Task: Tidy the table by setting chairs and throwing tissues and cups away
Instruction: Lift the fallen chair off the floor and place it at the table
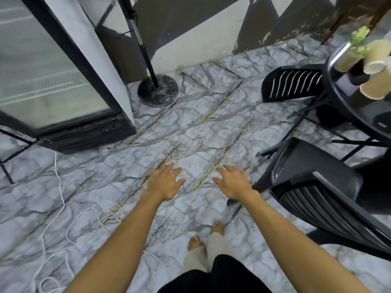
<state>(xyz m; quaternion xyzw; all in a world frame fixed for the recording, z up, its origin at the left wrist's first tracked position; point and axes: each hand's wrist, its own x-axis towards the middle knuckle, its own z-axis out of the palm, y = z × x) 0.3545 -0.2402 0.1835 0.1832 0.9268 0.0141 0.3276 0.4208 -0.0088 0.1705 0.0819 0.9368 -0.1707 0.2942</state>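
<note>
Both arms out over the marble floor (190, 127): left hand (166, 182) and right hand (233, 181) spread wide, empty. Paper cups (374, 60) on the desk (347, 98) far right, nearer chair (317, 187) just beside the right hand.

chairs (313, 187): black plastic (slatted) | table (338, 89): glossy | cups (373, 90): paper | floor (190, 132): veined marble

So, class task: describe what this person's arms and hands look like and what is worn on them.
Both forearms are bare: no sleeves reach into view. The left hand and right hand have no gloves, and no rings, watch or bands are visible. No markings can be made out.
</note>
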